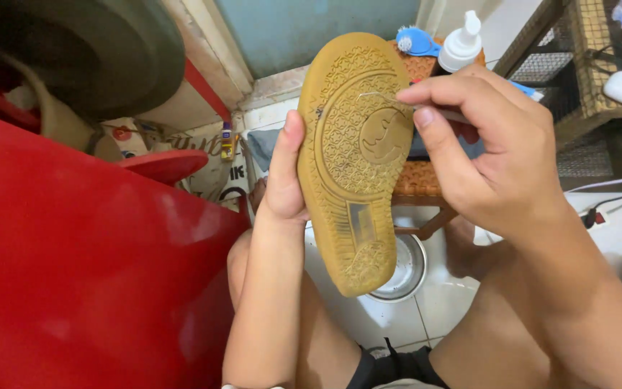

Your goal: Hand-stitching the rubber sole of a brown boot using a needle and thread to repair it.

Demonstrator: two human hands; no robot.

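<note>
A shoe [354, 158] is held upright with its tan rubber sole facing me, toe up. My left hand [282, 173] grips its left edge from behind, thumb along the rim. My right hand [491, 144] pinches a thin metal needle-like tool [386, 97] whose tip rests on the patterned tread near the toe. Both forearms reach up from my bare knees below.
A large red plastic tub [88, 274] fills the left. Behind the shoe stands a woven stool [419, 180] with a white pump bottle [462, 43] and blue brush [415, 39]. A metal bowl [404, 270] sits on the white tiled floor. A mesh rack [584, 65] is at right.
</note>
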